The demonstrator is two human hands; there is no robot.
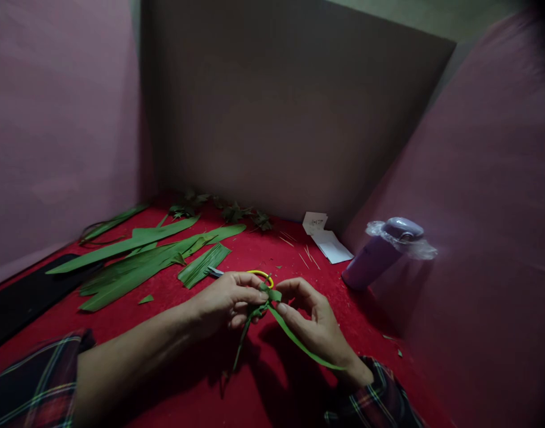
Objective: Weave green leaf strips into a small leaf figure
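Observation:
My left hand (234, 297) pinches a small folded piece of green leaf strip (275, 295) between thumb and fingers, above the red cloth. A thin dark stem-like end (240, 348) hangs below it. My right hand (315, 321) is curled round the other side of the fold, thumb and index finger closing on its edge. From the fold a long narrow tail (301, 343) runs down past my right palm towards the wrist. Just behind my hands lie scissors with a yellow handle (268, 277), partly hidden by my left hand.
Long green leaves (130, 255) and a cut leaf piece (204, 265) lie on the left. Leafy sprigs (234, 212) rest along the back wall. Thin sticks (309, 255), white papers (331, 246) and a purple bottle (373, 258) are on the right. Panels enclose three sides.

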